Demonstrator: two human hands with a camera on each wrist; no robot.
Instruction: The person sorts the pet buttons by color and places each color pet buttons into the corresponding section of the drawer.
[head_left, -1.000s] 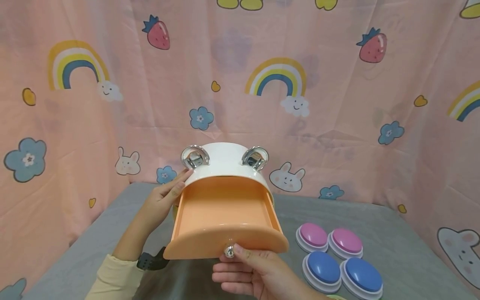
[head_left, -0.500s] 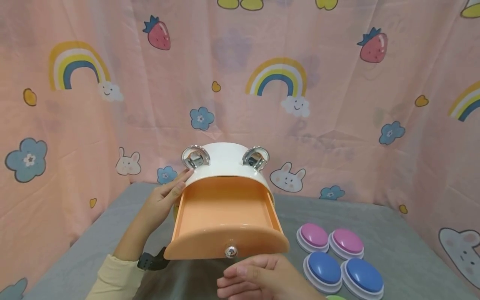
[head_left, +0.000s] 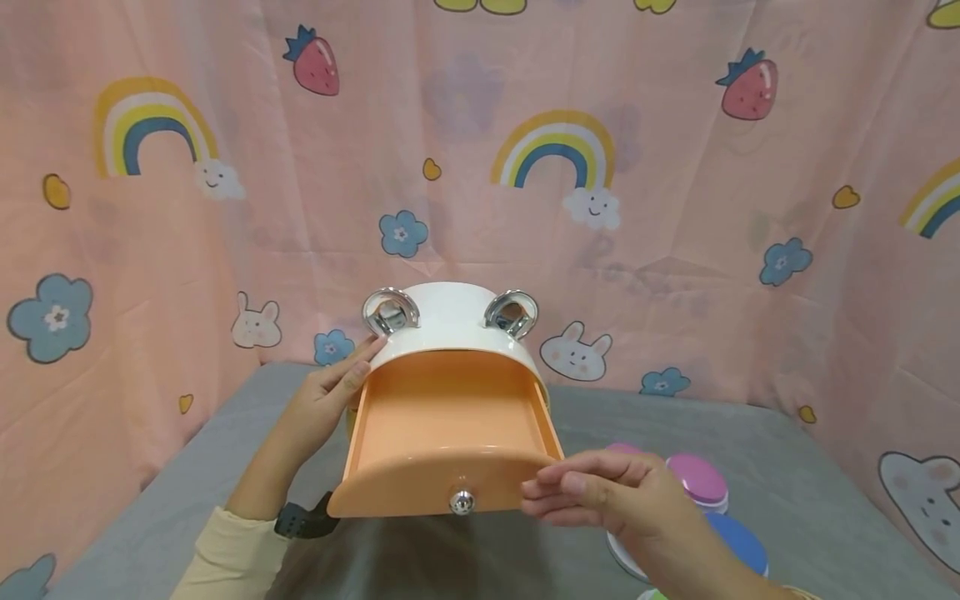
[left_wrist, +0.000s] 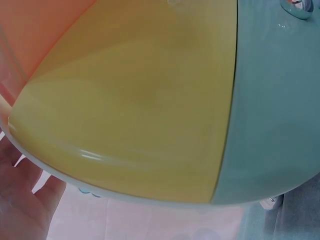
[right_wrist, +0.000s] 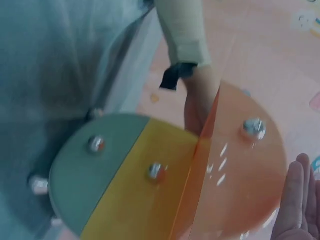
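A rounded cabinet with a white top and two silver ear-shaped pieces stands on the table. Its top orange drawer is pulled out, and the inside shows bare. A silver knob sits on the drawer front. My left hand rests against the cabinet's left side, fingers extended. Beside the right end of the drawer front is my right hand, fingers loosely straight and holding nothing. In the left wrist view a yellow drawer and a teal drawer are closed.
To the right, partly hidden behind my right hand, are round push buttons: a pink one, a blue one, and a sliver of green at the bottom. A patterned pink curtain hangs behind the grey-covered table.
My right hand let go of the silver knob, then moved right and up to the right end of the drawer front. The left hand and the pulled-out drawer stayed put.
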